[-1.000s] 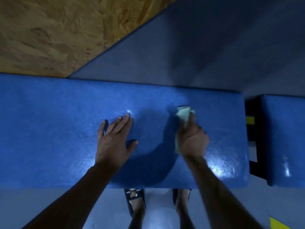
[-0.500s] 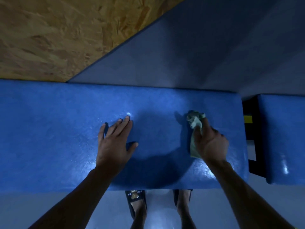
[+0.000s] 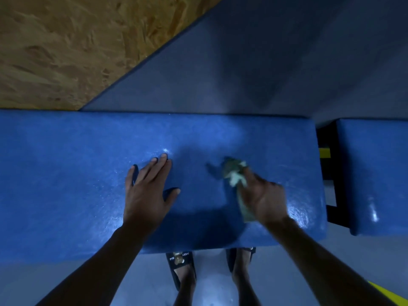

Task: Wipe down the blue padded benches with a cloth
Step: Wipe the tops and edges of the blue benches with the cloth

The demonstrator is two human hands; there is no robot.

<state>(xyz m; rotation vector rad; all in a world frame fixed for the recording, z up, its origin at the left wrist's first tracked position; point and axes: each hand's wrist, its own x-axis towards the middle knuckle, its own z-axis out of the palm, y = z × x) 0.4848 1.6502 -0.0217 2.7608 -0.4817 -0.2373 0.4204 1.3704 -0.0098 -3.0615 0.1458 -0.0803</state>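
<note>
Wiping step now. R hand [image 3: 266,198] grips the cloth [image 3: 235,175] & rubs the counter [image 3: 66,173], mid-right. L hand [image 3: 146,191] lies flat, fingers spread, on top. Next, I think: wipe the right end, then the 2nd bench [image 3: 375,173].

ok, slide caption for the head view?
Right hand wipes blue bench with cloth; left hand rests flat.

Left hand [image 3: 148,193] flat on blue bench [image 3: 66,173], fingers spread. Right hand [image 3: 263,200] presses crumpled pale cloth [image 3: 235,175] to the pad, blurred. Second bench [image 3: 375,173] at right, dark frame [image 3: 331,180] between. Sandalled feet [image 3: 183,268] below the near edge. Chipboard panel [image 3: 66,45] top left
</note>
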